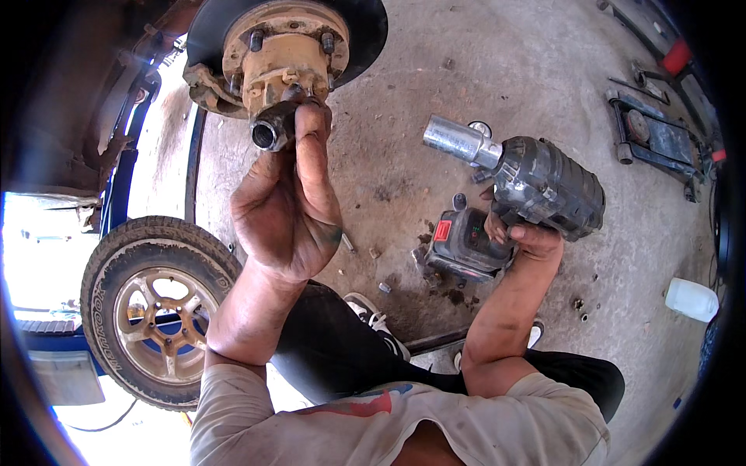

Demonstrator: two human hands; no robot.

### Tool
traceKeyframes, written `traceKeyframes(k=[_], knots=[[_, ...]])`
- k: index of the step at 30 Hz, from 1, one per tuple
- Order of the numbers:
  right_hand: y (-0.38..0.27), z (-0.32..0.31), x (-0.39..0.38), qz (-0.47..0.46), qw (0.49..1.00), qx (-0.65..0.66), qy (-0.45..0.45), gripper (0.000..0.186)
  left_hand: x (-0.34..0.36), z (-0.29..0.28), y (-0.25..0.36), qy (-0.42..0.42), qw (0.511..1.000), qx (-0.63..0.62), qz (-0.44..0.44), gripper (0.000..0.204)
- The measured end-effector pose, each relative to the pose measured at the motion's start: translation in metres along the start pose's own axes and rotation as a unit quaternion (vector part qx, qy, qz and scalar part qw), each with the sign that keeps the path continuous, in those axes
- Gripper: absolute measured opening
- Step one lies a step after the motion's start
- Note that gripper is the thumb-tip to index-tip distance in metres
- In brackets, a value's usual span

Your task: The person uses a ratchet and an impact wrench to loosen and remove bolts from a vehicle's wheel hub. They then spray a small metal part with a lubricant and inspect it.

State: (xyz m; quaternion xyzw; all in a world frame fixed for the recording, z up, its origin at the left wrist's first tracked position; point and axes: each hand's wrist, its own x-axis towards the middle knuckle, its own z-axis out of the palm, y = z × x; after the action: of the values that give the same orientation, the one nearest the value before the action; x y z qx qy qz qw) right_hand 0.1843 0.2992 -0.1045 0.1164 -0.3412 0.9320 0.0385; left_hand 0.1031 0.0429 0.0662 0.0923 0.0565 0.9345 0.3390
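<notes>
My left hand [287, 206] is raised palm up, its fingers pinching a dark metal nut [268, 134] with a threaded hole. Just behind it is a dusty tan wheel hub [284, 58] with bare studs, set on a dark brake disc [365, 31]. My right hand [528, 237] grips a black cordless impact wrench [548, 186] by its handle. A long silver socket [458, 140] is on the wrench's front, pointing left toward the hub. Below the handle hangs its battery [470, 245], black with a red patch. The wrench's trigger is hidden by my fingers.
At the left, a muddy tyre on a gold alloy wheel [167, 326] leans close to my left forearm. A floor jack [653, 136] and a white plastic jug [691, 300] are at the right. Loose nuts [580, 305] and small metal pieces lie on the stained concrete.
</notes>
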Motion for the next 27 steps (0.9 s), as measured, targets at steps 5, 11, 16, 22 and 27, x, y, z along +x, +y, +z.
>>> traceKeyframes(k=[5,11,16,22,27], knots=[[-0.005,0.019,0.006,0.0,0.998,-0.062,0.033,0.072,-0.003,-0.003,0.0,-0.002,1.0,0.008,0.015,0.036],[0.005,-0.002,0.004,0.012,1.0,-0.016,-0.018,0.076,-0.007,0.0,-0.003,0.031,0.999,0.012,0.019,0.037],[0.01,-0.005,-0.001,0.005,1.0,-0.005,-0.006,0.079,-0.01,0.002,-0.005,0.021,0.998,0.054,-0.001,0.038],[0.013,-0.01,-0.005,0.04,0.999,0.02,0.005,0.083,-0.015,0.005,-0.008,0.026,0.998,0.057,0.007,0.034],[0.015,-0.016,-0.005,0.05,0.999,0.009,-0.003,0.083,-0.015,0.01,-0.009,0.028,0.999,0.038,0.006,0.033]])
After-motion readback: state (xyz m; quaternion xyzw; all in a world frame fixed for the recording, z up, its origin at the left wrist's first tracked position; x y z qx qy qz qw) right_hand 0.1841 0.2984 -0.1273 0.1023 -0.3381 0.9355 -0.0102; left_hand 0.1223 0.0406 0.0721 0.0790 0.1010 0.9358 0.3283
